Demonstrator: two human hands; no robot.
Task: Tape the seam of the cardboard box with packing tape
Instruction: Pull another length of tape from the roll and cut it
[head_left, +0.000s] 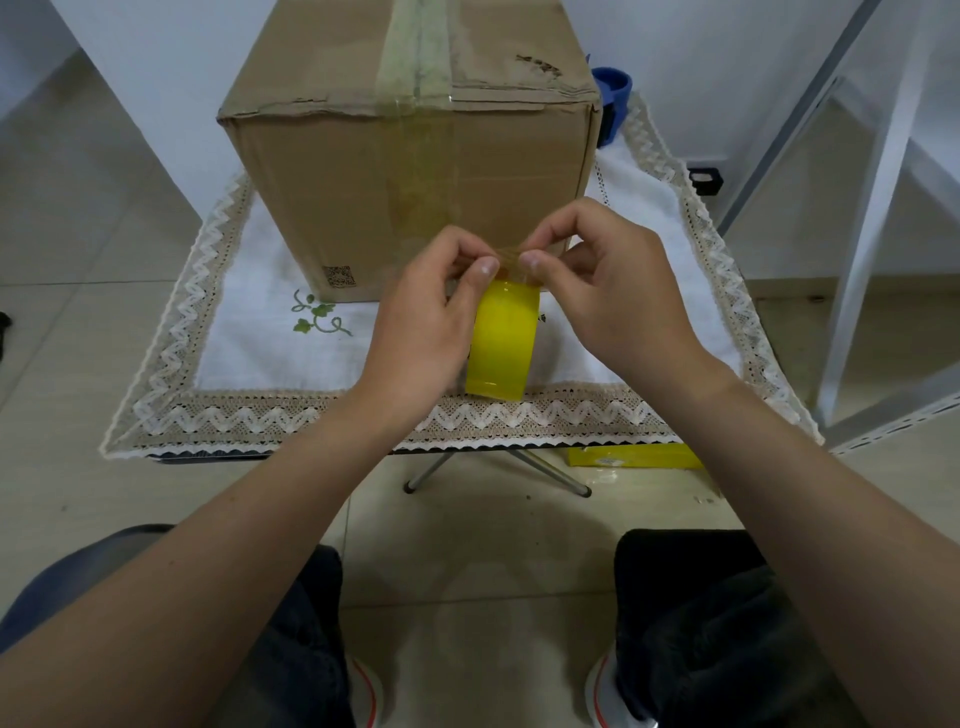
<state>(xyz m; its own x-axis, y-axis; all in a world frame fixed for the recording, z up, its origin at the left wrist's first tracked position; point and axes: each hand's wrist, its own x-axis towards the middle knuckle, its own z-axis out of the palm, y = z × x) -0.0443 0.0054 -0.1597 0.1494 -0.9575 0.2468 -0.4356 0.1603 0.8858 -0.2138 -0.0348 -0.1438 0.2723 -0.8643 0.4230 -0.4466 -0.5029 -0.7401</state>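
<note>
Box: the cardboard box (410, 171) stands on the cloth-covered surface (249, 332), straight ahead of both hands and just beyond them.
Seam: the seam (418, 47) runs along the middle of the box top, directly away from the person; it already carries tape, and a clear strip seems to come down the near face.
Tape roll: the yellow roll of tape (501, 340) hangs on edge between the hands, in front of the lower part of the near face and above the near edge of the surface.
Left hand: the left hand (426, 322) wraps the left side of the roll, its thumb and forefinger pinching one corner of the loose tape end (511, 258).
Right hand: the right hand (618, 291) pinches the other corner, its remaining fingers curled.
Nearer hand: neither; both sit about level, either side of the seam line.
Coming move: likely up and forward, since the seam lies above and beyond the hands.
</note>
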